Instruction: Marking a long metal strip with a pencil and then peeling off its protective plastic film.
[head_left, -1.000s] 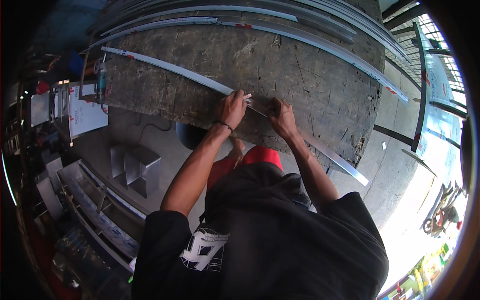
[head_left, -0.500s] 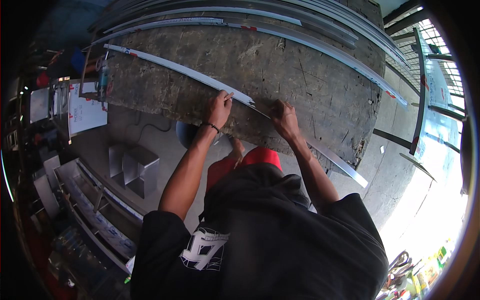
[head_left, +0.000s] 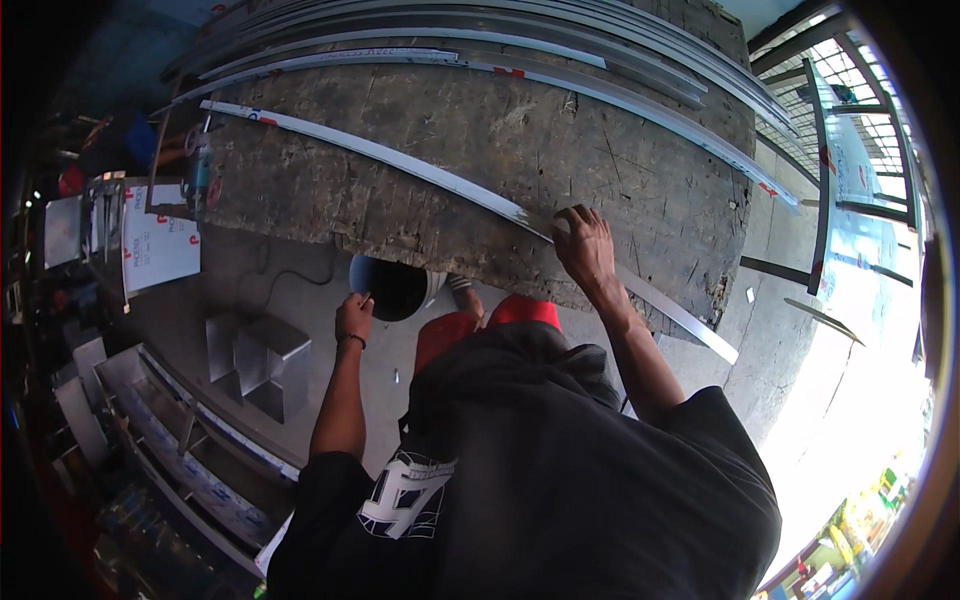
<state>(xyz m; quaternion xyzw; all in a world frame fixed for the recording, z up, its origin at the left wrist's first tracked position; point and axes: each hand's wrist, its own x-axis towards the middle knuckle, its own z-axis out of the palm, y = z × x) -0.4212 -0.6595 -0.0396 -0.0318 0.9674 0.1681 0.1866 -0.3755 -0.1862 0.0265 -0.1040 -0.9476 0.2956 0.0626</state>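
A long, narrow metal strip lies slantwise across the near part of the worn wooden table. White film covers its far left length and ends in a ragged edge near my right hand; beyond that the metal is bare and shiny. My right hand is over the strip, its fingers bent down around it and its thumb mostly hidden. My left hand is off the table, closed in a pinch beside a dark, round bucket on the floor. Whatever is in those fingers is too small to make out.
Several long metal profiles lie along the far side of the wooden table. Bent sheet-metal pieces and a long metal frame stand on the floor at left. A film-covered panel leans at right. Another person's arm shows at far left.
My left hand has left the strip and dropped down and left to the bucket. My right hand has stayed at the strip, shifting slightly right, its fingers less tightly curled.
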